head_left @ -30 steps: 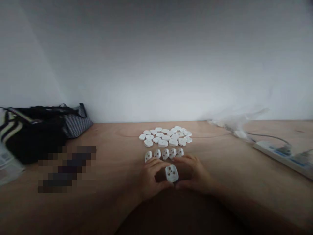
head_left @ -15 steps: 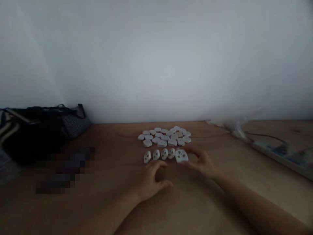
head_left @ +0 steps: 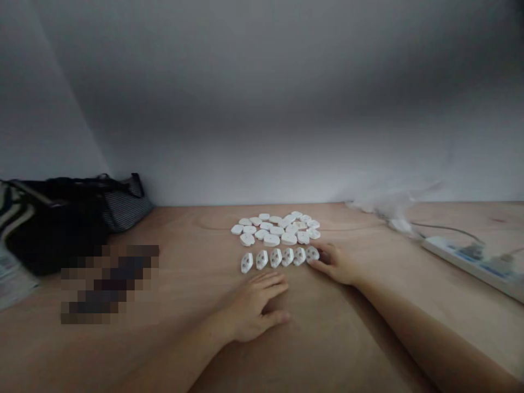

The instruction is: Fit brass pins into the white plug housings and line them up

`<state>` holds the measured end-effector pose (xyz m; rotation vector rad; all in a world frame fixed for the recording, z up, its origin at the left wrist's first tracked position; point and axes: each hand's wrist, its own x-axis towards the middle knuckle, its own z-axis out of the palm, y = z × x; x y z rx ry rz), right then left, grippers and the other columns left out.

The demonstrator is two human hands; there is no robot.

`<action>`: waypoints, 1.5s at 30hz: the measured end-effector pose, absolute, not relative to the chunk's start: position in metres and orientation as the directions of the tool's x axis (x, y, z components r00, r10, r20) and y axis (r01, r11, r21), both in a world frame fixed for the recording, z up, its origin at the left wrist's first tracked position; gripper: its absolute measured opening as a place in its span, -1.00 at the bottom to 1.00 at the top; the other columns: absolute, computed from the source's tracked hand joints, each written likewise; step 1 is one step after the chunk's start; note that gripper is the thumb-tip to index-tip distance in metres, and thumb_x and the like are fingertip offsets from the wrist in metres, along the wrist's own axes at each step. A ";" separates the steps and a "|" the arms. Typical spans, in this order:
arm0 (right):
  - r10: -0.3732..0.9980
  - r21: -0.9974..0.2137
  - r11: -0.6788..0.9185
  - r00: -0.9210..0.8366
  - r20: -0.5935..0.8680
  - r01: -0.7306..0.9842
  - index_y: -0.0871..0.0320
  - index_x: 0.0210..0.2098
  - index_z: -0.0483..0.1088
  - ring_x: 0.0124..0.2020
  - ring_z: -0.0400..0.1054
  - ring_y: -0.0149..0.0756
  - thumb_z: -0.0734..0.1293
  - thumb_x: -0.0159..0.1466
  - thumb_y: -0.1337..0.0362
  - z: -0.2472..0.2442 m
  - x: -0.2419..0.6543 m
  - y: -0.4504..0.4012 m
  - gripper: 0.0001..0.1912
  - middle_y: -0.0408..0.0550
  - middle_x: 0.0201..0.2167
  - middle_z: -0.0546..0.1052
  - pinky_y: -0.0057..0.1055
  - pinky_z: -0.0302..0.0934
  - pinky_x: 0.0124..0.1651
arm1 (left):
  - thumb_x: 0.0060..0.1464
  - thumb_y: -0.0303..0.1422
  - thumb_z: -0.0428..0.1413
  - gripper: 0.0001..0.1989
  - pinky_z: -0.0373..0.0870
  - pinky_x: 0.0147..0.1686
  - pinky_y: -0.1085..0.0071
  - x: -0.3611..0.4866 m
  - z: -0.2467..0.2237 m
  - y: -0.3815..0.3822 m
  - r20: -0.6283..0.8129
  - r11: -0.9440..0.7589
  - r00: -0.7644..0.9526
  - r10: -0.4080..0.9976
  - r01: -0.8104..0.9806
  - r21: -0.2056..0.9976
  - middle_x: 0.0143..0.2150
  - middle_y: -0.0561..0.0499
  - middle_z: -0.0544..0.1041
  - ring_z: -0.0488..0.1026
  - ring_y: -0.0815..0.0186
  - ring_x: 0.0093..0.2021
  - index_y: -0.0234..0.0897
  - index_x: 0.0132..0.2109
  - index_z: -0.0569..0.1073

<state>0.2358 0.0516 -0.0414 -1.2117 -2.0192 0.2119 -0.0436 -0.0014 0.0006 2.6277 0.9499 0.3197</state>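
Observation:
A row of several small white plastic pieces, like plug adapters [head_left: 275, 257], stands on the wooden table, their faces with dark spots toward me. At the row's right end, my right hand [head_left: 335, 264] has thumb and fingers around the last plug adapter [head_left: 312, 254], which rests in line with the others. My left hand [head_left: 260, 305] lies palm down in front of the row, fingers stretched and thumb apart, holding nothing. Behind the row is a loose cluster of similar white pieces [head_left: 271, 240], most lying flat.
On the left sits a black bag [head_left: 61, 224] with a mesh end, near a blurred-out dark item [head_left: 114, 284]. To the right are a white power strip [head_left: 458, 259] with plugs and a cable, and a clear plastic bag [head_left: 397, 215]. A pale wall [head_left: 262, 169] backs the table.
My right hand has set the held adapter down at the row's right end; it was tilted up and looked larger before. My left fingers have flattened from a curl. The picture is brighter.

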 end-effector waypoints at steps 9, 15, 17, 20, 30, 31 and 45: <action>0.700 -0.404 0.591 -0.197 0.686 0.698 0.13 -0.09 0.36 -0.16 0.37 -0.15 0.26 0.22 0.15 -0.025 0.222 0.021 -0.70 0.05 -0.21 0.49 -0.18 0.26 -0.08 | 0.10 -0.12 0.05 -0.48 0.06 0.18 0.02 -0.046 -0.001 -0.001 0.107 -0.722 0.753 0.649 0.565 0.399 0.25 -0.13 0.21 0.11 0.06 0.25 -0.19 0.18 0.27; 0.664 -0.341 0.747 -0.625 0.410 0.570 0.11 0.12 0.24 0.08 0.24 -0.14 0.26 0.23 0.11 -0.019 0.199 -0.011 -0.51 0.07 0.06 0.38 -0.17 0.14 0.11 | 0.09 -0.13 0.07 -0.47 0.06 0.17 -0.02 -0.050 -0.004 0.000 0.137 -0.718 0.740 0.658 0.562 0.412 0.25 -0.12 0.21 0.12 0.04 0.24 -0.16 0.18 0.26; 0.664 -0.317 0.747 -0.684 0.303 0.585 0.08 0.20 0.13 0.18 0.11 -0.10 0.22 0.25 0.05 -0.020 0.197 -0.014 -0.44 0.07 0.18 0.25 -0.08 0.01 0.19 | 0.09 -0.12 0.07 -0.46 0.07 0.17 -0.02 -0.052 -0.005 0.000 0.154 -0.725 0.742 0.653 0.553 0.410 0.24 -0.12 0.22 0.13 0.03 0.24 -0.16 0.19 0.25; 0.683 -0.296 0.727 -0.694 0.228 0.619 0.04 0.25 -0.01 0.25 -0.03 -0.09 0.17 0.28 0.01 -0.021 0.198 -0.013 -0.39 0.05 0.25 0.10 -0.04 -0.13 0.24 | 0.09 -0.12 0.06 -0.47 0.05 0.19 0.00 -0.053 -0.004 -0.001 0.157 -0.733 0.746 0.648 0.555 0.393 0.25 -0.10 0.21 0.12 0.04 0.24 -0.14 0.19 0.24; 0.693 -0.291 0.719 -0.685 0.226 0.631 0.02 0.24 0.02 0.23 0.01 -0.08 0.20 0.25 -0.01 -0.020 0.196 -0.011 -0.37 0.05 0.23 0.15 -0.03 -0.11 0.21 | 0.10 -0.12 0.05 -0.48 0.08 0.18 0.03 -0.055 -0.004 0.000 0.142 -0.725 0.738 0.660 0.576 0.377 0.24 -0.09 0.23 0.13 0.07 0.24 -0.14 0.18 0.26; 0.692 -0.289 0.720 -0.685 0.227 0.631 0.02 0.24 0.02 0.24 0.01 -0.07 0.19 0.25 -0.01 -0.020 0.196 -0.011 -0.37 0.04 0.23 0.15 -0.02 -0.11 0.21 | 0.10 -0.12 0.05 -0.48 0.09 0.17 0.04 -0.055 -0.005 0.001 0.152 -0.727 0.738 0.657 0.568 0.386 0.24 -0.10 0.23 0.13 0.06 0.23 -0.14 0.18 0.26; 0.696 -0.286 0.714 -0.689 0.201 0.639 0.03 0.23 0.05 0.22 0.03 -0.06 0.18 0.25 -0.01 -0.014 0.192 -0.012 -0.39 0.05 0.23 0.17 0.02 -0.12 0.20 | 0.08 -0.29 0.08 -0.61 0.20 0.10 0.12 -0.075 -0.004 0.041 0.498 -0.664 0.464 0.733 0.647 0.374 0.09 -0.16 0.35 0.27 0.10 0.11 -0.27 0.06 0.33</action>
